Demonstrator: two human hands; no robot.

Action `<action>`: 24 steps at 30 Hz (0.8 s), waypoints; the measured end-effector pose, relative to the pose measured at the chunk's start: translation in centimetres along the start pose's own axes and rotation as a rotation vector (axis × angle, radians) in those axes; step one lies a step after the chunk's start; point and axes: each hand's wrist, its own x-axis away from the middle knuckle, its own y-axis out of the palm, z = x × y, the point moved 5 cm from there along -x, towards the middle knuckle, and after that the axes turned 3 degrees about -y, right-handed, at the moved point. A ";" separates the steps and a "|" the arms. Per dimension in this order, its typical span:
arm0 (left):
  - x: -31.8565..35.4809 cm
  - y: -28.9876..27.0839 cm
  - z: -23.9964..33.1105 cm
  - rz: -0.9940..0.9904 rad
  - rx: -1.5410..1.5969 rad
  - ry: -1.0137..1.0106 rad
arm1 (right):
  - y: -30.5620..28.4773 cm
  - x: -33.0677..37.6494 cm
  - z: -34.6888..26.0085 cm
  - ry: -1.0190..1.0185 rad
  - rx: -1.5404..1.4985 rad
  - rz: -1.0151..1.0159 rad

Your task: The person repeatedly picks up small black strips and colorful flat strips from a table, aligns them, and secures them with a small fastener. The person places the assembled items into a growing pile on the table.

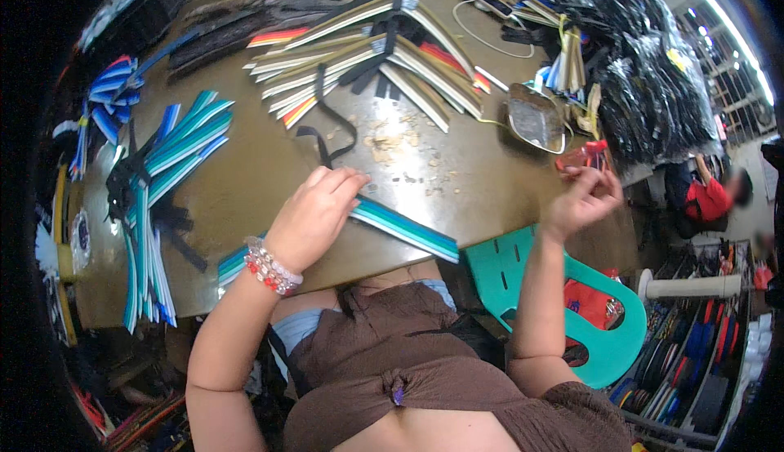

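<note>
My left hand (317, 211), with beaded bracelets at its wrist, lies over a teal, white and blue striped band (404, 227) near the table's front edge. Its fingers are pressed together on the band, and the band shows on both sides of the hand. A narrow black strap (335, 117) curls just beyond my fingertips. To the right, my right hand (581, 205) is raised with its fingers bent together in a pinch. What they hold, if anything, is too small to make out. Just beyond that hand is a red, partly see-through plastic object (586, 158).
Striped bundles in brown and white (384, 52) and in teal (147, 182) lie on the table (269, 154). A metal tray (535, 117) stands at the right, near black plastic-wrapped stock (653, 68). A green stool (600, 309) is beside me; another person (706, 195) sits far right.
</note>
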 end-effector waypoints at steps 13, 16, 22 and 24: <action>-3.1 -0.3 1.5 -0.349 -0.361 0.198 | -0.1 0.2 3.9 0.373 -0.108 -0.084; -4.6 -6.7 0.7 -0.032 0.197 0.152 | 0.6 -0.5 0.0 0.311 -0.138 -0.096; -0.7 -6.1 -2.9 -0.255 0.353 0.236 | 3.9 1.5 -7.5 0.240 -0.204 -0.224; 0.7 -3.7 -4.2 -0.483 0.194 0.173 | 6.5 4.6 -8.5 0.288 -0.243 -0.392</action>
